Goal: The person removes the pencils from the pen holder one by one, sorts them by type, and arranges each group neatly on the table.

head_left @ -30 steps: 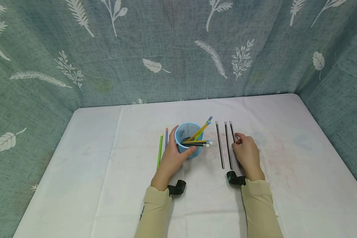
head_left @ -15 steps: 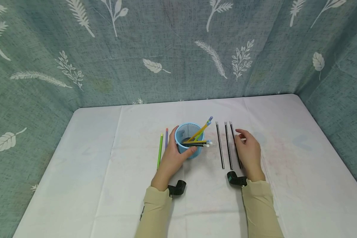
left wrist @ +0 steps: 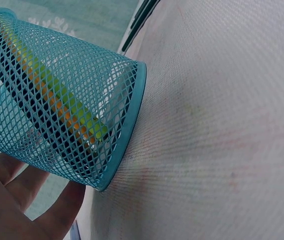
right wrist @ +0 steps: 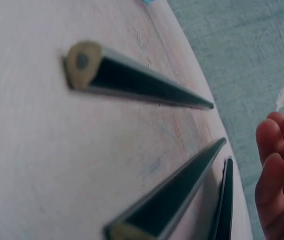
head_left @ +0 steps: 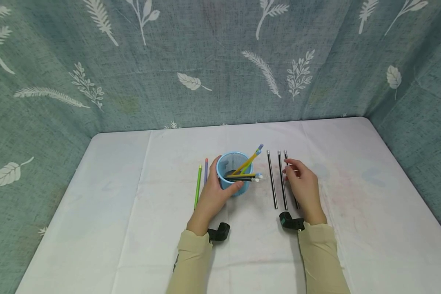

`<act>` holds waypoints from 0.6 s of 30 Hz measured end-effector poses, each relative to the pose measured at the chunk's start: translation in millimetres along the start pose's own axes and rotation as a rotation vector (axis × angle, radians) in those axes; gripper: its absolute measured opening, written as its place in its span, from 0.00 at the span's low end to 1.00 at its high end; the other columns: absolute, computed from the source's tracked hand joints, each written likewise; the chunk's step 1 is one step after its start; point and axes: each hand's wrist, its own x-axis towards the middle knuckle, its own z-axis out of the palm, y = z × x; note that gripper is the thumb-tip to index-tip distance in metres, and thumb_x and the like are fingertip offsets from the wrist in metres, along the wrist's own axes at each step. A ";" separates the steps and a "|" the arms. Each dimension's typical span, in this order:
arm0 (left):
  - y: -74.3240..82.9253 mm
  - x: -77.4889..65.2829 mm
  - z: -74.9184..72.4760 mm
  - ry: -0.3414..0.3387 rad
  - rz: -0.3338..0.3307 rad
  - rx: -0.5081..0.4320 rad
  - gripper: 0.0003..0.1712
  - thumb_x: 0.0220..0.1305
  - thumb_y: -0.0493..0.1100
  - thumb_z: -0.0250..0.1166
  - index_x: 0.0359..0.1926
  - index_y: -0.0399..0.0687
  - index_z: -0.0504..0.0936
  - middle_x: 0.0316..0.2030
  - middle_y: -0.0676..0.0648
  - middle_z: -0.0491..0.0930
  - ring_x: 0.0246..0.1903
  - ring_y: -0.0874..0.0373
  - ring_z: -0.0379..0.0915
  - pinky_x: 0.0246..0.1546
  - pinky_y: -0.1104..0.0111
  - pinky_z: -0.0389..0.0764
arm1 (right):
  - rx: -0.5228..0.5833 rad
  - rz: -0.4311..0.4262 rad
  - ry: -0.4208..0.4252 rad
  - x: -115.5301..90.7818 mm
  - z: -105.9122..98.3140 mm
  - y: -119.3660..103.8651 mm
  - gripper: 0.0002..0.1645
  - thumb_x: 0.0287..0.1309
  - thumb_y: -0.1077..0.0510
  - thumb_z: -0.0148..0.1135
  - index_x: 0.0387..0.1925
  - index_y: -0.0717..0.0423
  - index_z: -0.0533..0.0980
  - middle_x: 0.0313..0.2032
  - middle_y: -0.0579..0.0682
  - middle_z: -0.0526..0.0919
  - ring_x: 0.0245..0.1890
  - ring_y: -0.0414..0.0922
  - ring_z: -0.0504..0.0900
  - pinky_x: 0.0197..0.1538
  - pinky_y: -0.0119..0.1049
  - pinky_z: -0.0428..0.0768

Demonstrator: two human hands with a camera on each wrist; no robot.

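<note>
My left hand (head_left: 211, 200) grips a blue mesh pencil cup (head_left: 244, 187) from its left side, thumb at the near side and fingers round behind. In the left wrist view the mesh cup (left wrist: 67, 65) shows green, orange-yellow and dark pencils slanting inside. Three dark pencils lie side by side to the right: a left pencil (head_left: 272, 179), a middle pencil (head_left: 282, 179) and a right pencil (head_left: 296, 201), partly covered by my right hand (head_left: 306, 190). That hand hovers with loosely bent fingers holding nothing; in the right wrist view its fingertips (right wrist: 269, 135) are above the pencils.
Left of the cup lie a green pencil (head_left: 198, 188) and a purple pencil (head_left: 206, 169) with an orange end, partly behind the left hand. A white cloth (head_left: 132, 245) covers the table. A grey-green leaf-patterned curtain (head_left: 220, 61) stands behind and at both sides.
My right hand lifted off the rightmost dark pencil, then shifted slightly left, its fingertips now over that pencil and near the middle one. The left hand and cup stay in place.
</note>
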 end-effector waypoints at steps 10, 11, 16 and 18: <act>0.5 -0.3 -0.1 -0.001 -0.006 -0.001 0.50 0.46 0.65 0.64 0.64 0.80 0.40 0.59 0.54 0.60 0.57 0.55 0.59 0.53 0.56 0.64 | -0.081 -0.125 0.026 11.5 26.3 41.6 0.14 0.62 0.43 0.45 0.48 0.29 0.71 0.30 0.33 0.77 0.24 0.31 0.76 0.25 0.32 0.74; 0.7 -0.3 0.0 -0.002 -0.006 -0.003 0.50 0.46 0.65 0.64 0.64 0.80 0.40 0.59 0.54 0.60 0.57 0.56 0.59 0.53 0.56 0.64 | -0.065 -0.128 0.011 9.7 24.6 35.8 0.15 0.63 0.44 0.45 0.49 0.32 0.72 0.30 0.35 0.78 0.25 0.33 0.76 0.26 0.33 0.75; 1.1 -0.6 0.1 -0.002 -0.001 -0.009 0.50 0.46 0.65 0.64 0.64 0.78 0.41 0.59 0.53 0.61 0.57 0.55 0.60 0.53 0.56 0.64 | -0.018 -0.149 -0.027 1.9 18.3 10.1 0.15 0.63 0.49 0.46 0.49 0.40 0.74 0.31 0.41 0.80 0.26 0.38 0.79 0.27 0.33 0.75; 1.0 -0.6 -0.1 -0.001 0.000 -0.009 0.51 0.46 0.65 0.64 0.65 0.77 0.41 0.59 0.53 0.61 0.57 0.55 0.60 0.53 0.56 0.65 | 0.002 -0.162 -0.048 0.8 18.2 5.3 0.15 0.63 0.50 0.47 0.49 0.43 0.74 0.31 0.43 0.80 0.27 0.39 0.79 0.25 0.32 0.75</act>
